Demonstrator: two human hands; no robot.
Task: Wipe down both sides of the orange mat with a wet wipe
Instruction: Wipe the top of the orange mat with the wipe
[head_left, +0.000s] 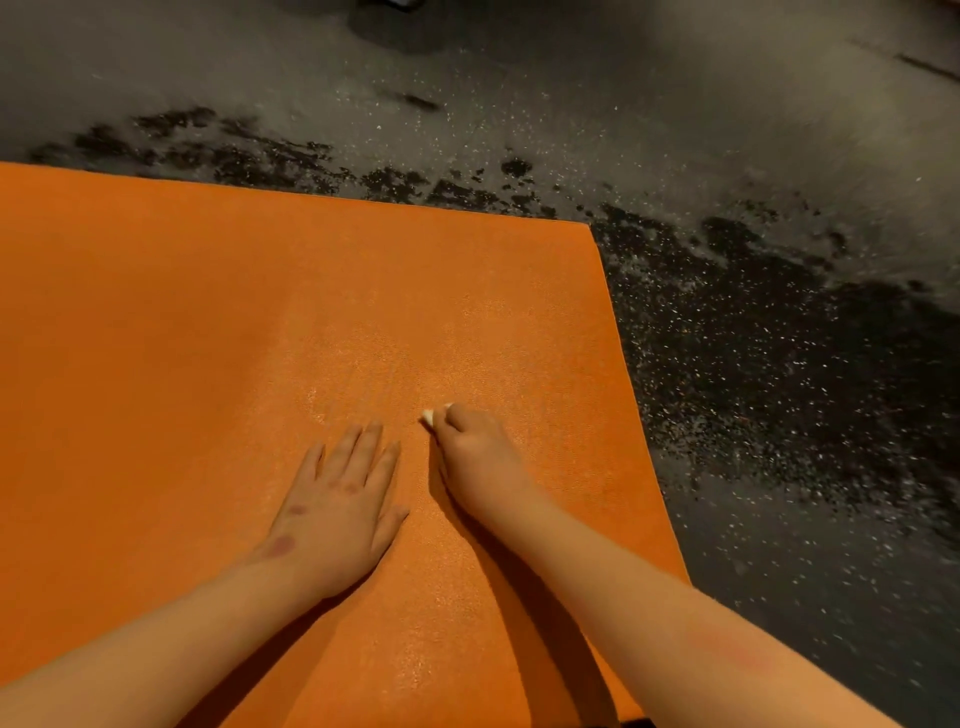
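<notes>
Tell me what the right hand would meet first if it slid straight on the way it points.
Nothing stands ahead of the right hand and its wet wipe: only bare orange mat up to its far edge, then speckled floor, as far as shows.

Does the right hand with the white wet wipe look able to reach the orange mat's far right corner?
Probably yes: the right hand grips the white wet wipe, and only bare orange mat lies between it and the far right corner. The left hand rests flat, off that path.
</notes>
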